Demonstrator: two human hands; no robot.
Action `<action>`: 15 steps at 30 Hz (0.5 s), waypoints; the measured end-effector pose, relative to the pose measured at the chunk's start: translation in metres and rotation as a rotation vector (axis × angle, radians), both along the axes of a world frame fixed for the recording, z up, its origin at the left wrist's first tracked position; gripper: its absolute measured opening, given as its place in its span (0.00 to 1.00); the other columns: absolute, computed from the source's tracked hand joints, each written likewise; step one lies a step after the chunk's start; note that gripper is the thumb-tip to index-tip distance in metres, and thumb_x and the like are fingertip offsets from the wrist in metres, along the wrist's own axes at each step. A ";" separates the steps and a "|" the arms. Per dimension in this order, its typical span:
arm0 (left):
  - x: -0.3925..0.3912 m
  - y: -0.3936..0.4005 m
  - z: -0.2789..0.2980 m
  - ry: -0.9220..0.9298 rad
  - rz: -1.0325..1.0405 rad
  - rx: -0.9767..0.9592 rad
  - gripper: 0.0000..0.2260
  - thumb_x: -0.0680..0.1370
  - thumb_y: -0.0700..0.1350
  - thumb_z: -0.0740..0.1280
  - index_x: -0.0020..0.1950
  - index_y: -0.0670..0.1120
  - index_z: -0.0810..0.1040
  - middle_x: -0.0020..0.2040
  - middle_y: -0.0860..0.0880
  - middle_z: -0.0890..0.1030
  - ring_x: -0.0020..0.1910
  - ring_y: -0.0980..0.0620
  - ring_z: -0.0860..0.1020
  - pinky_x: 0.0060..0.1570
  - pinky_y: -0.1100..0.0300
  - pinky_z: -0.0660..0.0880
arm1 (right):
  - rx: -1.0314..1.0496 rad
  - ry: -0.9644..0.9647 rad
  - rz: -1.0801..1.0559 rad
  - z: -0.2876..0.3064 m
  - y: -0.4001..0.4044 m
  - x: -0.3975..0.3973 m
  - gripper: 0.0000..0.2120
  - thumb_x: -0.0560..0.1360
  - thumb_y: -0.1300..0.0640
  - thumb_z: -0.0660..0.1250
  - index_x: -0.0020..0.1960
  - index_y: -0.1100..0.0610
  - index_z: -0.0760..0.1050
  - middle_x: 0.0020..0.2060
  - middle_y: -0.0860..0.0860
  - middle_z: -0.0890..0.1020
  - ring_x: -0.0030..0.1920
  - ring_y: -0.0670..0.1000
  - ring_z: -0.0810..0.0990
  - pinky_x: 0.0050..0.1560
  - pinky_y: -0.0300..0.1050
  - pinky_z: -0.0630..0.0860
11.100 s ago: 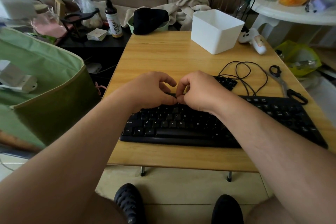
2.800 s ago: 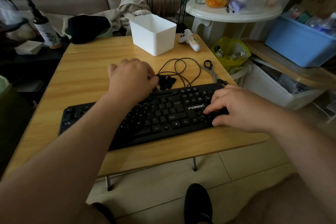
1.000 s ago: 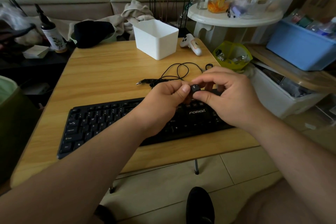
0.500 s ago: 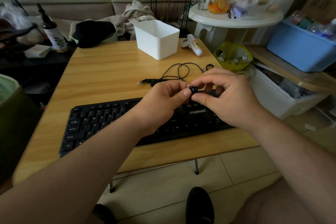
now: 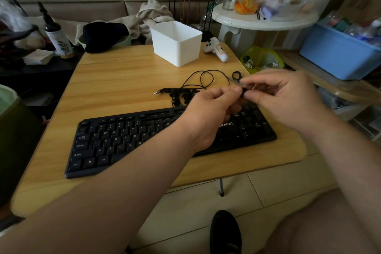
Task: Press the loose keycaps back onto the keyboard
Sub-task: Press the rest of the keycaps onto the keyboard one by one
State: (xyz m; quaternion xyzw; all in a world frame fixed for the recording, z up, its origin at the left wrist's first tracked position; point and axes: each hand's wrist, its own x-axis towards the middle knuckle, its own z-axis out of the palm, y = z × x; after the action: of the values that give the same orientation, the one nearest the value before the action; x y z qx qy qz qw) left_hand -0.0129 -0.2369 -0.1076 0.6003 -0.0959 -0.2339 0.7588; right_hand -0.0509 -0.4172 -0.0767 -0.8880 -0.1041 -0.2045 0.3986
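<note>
Both hands, left hand point(image 5: 208, 109) and right hand point(image 5: 286, 97), pinch one keycap point(image 5: 244, 91) between fingertips above the keyboard point(image 5: 123, 140), likely orienting it for an empty slot; spares point(image 5: 181, 96) wait behind.

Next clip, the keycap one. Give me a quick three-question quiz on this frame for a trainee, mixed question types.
1. True or false: the keycap is already seated on the keyboard.
2. What lies behind the keyboard, beside the coiled cable? A) a pile of loose keycaps B) a mouse C) a phone
3. Fill in: the white box stands at the table's ____ edge.

Key: 1. False; the left hand and right hand pinch it together above the keyboard. 2. A. 3. Far.
</note>
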 end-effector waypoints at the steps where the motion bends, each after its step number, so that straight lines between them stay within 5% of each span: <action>1: -0.002 -0.009 0.003 0.029 -0.005 -0.026 0.09 0.84 0.46 0.67 0.59 0.44 0.83 0.47 0.50 0.84 0.43 0.55 0.78 0.47 0.59 0.72 | -0.023 0.007 -0.023 0.005 -0.008 -0.003 0.16 0.73 0.61 0.78 0.56 0.45 0.85 0.51 0.41 0.85 0.51 0.45 0.85 0.56 0.51 0.84; 4: -0.007 -0.028 0.006 0.080 -0.026 -0.047 0.11 0.84 0.45 0.67 0.62 0.41 0.82 0.47 0.49 0.84 0.43 0.56 0.80 0.45 0.61 0.74 | -0.212 0.049 -0.040 0.019 -0.027 -0.012 0.17 0.71 0.57 0.80 0.55 0.41 0.84 0.49 0.37 0.84 0.47 0.44 0.84 0.51 0.50 0.84; 9: -0.014 -0.041 -0.002 0.009 -0.112 0.089 0.11 0.85 0.46 0.66 0.60 0.41 0.83 0.46 0.49 0.83 0.43 0.56 0.79 0.44 0.62 0.75 | -0.492 0.089 -0.013 0.020 -0.046 -0.021 0.11 0.71 0.52 0.78 0.54 0.47 0.87 0.46 0.43 0.84 0.42 0.44 0.82 0.44 0.54 0.82; 12: -0.012 -0.031 -0.001 -0.459 -0.156 0.468 0.10 0.85 0.50 0.66 0.60 0.51 0.86 0.42 0.56 0.83 0.38 0.61 0.78 0.40 0.65 0.74 | -0.455 0.150 -0.021 0.007 -0.057 -0.029 0.12 0.71 0.47 0.75 0.54 0.45 0.86 0.47 0.42 0.83 0.44 0.43 0.81 0.46 0.53 0.81; 15: -0.005 -0.019 -0.007 -0.995 -0.077 0.832 0.11 0.84 0.49 0.66 0.62 0.53 0.85 0.54 0.56 0.85 0.52 0.56 0.80 0.57 0.59 0.76 | -0.439 0.293 0.000 -0.015 -0.063 -0.034 0.12 0.72 0.48 0.76 0.56 0.43 0.84 0.49 0.40 0.80 0.47 0.41 0.78 0.50 0.53 0.80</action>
State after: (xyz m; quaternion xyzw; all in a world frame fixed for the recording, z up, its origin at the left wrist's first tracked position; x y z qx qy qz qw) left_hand -0.0181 -0.2560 -0.1142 0.8768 -0.3589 0.0277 0.3190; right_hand -0.0845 -0.4805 -0.0917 -0.9733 -0.0870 -0.0465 0.2072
